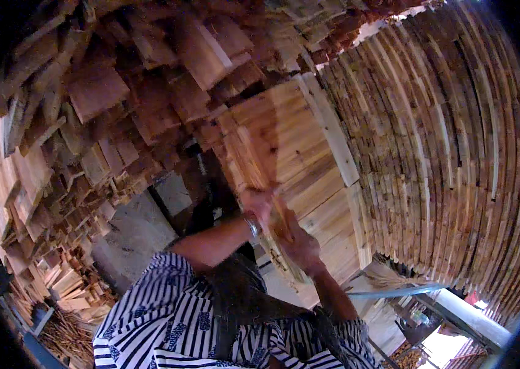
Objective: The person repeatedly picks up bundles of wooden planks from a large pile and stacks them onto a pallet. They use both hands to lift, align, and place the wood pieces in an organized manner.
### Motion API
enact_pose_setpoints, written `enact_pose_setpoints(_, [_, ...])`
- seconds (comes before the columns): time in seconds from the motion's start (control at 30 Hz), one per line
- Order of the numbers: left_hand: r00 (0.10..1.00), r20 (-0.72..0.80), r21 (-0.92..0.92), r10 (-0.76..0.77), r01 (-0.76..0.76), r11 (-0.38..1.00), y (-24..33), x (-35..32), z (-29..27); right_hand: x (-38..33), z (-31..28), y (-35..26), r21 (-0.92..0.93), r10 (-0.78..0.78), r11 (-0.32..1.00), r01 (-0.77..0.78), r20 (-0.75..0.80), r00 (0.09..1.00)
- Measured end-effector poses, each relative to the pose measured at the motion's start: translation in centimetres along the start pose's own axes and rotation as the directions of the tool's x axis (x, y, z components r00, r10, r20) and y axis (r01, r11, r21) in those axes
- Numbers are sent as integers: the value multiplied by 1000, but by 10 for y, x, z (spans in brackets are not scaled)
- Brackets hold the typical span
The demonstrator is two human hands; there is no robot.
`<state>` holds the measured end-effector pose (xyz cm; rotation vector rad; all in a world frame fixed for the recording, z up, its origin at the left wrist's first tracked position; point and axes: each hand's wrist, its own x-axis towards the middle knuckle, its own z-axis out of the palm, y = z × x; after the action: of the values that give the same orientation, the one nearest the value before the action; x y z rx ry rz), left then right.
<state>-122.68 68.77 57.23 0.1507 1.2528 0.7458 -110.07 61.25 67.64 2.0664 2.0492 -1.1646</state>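
Observation:
My left hand [257, 203], with a bangle at the wrist, grips the near edge of a bundle of thin wooden slats [284, 147] held up in front of me. My right hand [300, 245] clasps the same bundle lower down, fingers wrapped around its edge. The slats are pale and flat, stacked face to face, and reach up and away from me. Both forearms come out of striped sleeves at the bottom of the view.
A tall wall of neatly stacked slats [444, 160] fills the right side. A loose, jumbled heap of wood offcuts [100, 111] covers the left and top. A grey concrete floor patch [134, 230] lies below left. A metal bench edge [407, 292] shows at lower right.

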Motion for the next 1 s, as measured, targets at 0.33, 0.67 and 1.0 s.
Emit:
enact_pose_setpoints(0.33, [911, 105, 232, 398, -411, 882, 38, 104, -50, 81, 51, -8, -92, 58, 994, -60, -25, 998])
enact_pose_setpoints(0.67, [981, 33, 216, 189, -191, 957, -56, 45, -23, -10, -1, 0, -92, 157, 986, -141, 209, 965])
enact_pose_setpoints(1.0, [984, 48, -27, 174, -173, 985, 47, 77, -60, 67, 28, -51, 256, 11, 966, -20, 35, 999])
